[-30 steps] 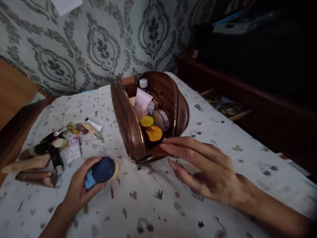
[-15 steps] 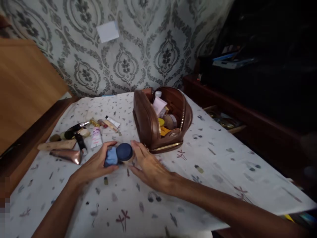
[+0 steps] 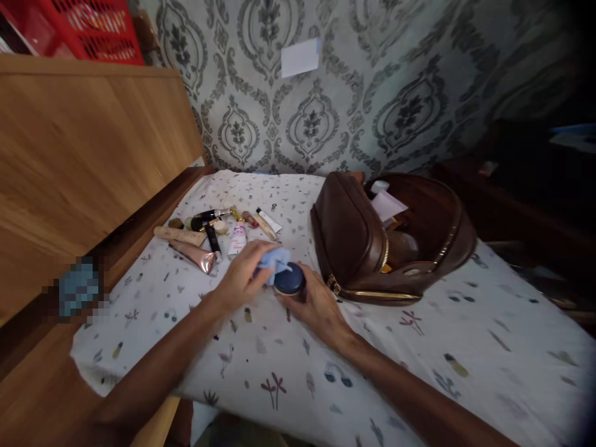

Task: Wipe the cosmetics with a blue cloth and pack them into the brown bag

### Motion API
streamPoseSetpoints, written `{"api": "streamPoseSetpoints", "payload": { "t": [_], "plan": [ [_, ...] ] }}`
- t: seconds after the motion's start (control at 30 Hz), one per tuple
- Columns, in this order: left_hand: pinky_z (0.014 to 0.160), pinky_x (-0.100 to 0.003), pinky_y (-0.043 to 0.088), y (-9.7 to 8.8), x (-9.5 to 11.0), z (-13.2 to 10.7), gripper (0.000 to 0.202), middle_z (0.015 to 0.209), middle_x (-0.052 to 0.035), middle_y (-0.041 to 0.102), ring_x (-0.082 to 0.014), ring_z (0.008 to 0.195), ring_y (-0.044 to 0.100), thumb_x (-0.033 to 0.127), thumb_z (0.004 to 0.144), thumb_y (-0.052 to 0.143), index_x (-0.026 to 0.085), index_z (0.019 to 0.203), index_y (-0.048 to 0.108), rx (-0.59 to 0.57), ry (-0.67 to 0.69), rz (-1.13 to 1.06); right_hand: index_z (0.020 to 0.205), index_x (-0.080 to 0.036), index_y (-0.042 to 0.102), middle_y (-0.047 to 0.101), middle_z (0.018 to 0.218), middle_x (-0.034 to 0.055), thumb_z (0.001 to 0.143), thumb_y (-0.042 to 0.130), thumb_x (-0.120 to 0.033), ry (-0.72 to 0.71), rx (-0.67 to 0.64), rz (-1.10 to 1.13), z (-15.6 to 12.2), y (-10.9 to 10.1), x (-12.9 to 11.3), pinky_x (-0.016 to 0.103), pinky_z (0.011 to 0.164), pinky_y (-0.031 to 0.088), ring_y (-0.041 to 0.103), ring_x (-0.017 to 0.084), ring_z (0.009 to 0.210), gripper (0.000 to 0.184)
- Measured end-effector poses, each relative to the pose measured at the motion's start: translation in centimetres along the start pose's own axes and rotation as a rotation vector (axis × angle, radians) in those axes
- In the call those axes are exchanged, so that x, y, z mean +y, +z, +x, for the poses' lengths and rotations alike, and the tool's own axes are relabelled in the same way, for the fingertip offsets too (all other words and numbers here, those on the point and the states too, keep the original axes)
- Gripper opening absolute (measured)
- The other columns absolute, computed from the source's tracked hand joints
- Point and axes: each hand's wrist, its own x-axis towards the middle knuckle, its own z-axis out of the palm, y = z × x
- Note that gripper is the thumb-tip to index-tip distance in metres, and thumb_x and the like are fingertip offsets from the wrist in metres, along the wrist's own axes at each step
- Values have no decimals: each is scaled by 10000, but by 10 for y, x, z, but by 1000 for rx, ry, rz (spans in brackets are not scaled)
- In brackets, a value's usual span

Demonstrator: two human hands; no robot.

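My right hand [image 3: 313, 302] grips a small round jar with a dark blue lid [image 3: 289, 279] just above the patterned tablecloth [image 3: 288, 366]. My left hand [image 3: 243, 276] pinches a light blue cloth [image 3: 274, 260] and presses it against the jar's lid. A brown zipped cosmetic bag [image 3: 354, 239] stands wide open right of my hands, with a pink tube [image 3: 388, 203], a white-capped bottle and other jars inside. The jar is a hand's width from the bag's front corner.
Several tubes, sticks and small cosmetics [image 3: 212, 233] lie in a cluster at the far left of the cloth. A wooden panel [image 3: 88, 155] rises on the left with a red crate [image 3: 100, 28] above it. Dark furniture [image 3: 526, 198] stands at the right.
My right hand left the bag and took hold of the jar. My left hand now holds the blue cloth on its lid. The view swung left and back, so the bag sits further right.
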Motion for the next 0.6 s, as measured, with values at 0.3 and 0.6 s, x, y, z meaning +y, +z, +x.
{"api": "streamPoseSetpoints", "payload": {
  "t": [0.3, 0.6],
  "plan": [
    [1012, -422, 500, 25, 14, 0, 453, 1324, -133, 564, -280, 1216, 572, 418, 1019, 426, 221, 1426, 448, -215, -47, 114, 1084, -169, 575, 688, 945, 101, 787, 651, -313, -48, 28, -48, -6, 2, 4, 413, 765, 557, 660, 273, 874, 338],
    [732, -349, 485, 21, -4, -2, 478, 854, -90, 720, -281, 843, 707, 554, 1033, 298, 182, 962, 590, -277, -317, 328, 1301, -175, 540, 681, 1153, 135, 831, 649, -347, -36, 116, 27, -19, 14, 3, 496, 924, 535, 638, 310, 1066, 512]
  ]
}}
